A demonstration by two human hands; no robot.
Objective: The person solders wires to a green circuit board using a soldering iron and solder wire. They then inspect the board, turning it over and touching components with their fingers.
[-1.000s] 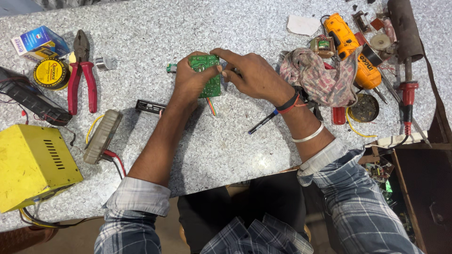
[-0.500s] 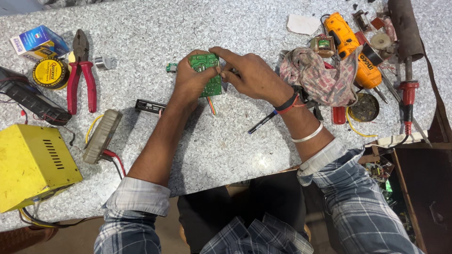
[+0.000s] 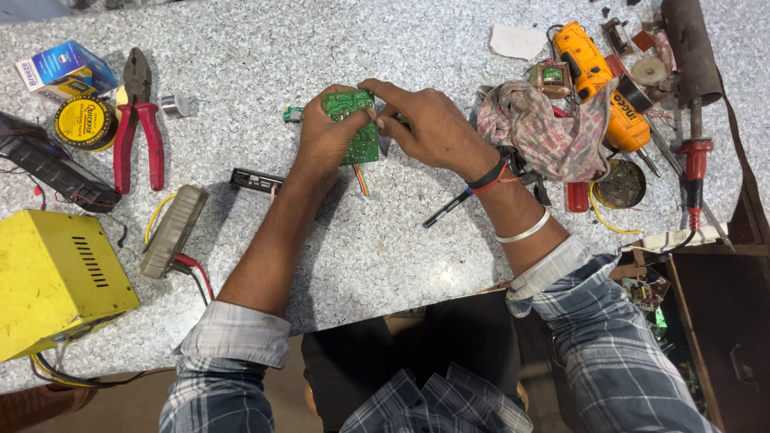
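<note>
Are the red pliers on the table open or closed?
Open. The pliers lie flat on the table, left of both hands, and their two red handles spread apart toward the person.

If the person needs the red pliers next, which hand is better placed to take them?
Probably the left hand. The red pliers lie on the left side of the table, nearer that hand. The right hand is farther away and would have to cross over the green circuit board that both hands hold.

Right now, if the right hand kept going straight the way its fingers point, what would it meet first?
The right hand points left across the table. Its fingertips are already on the green circuit board, with the left hand gripping it just beyond. Depth is unclear.
</note>
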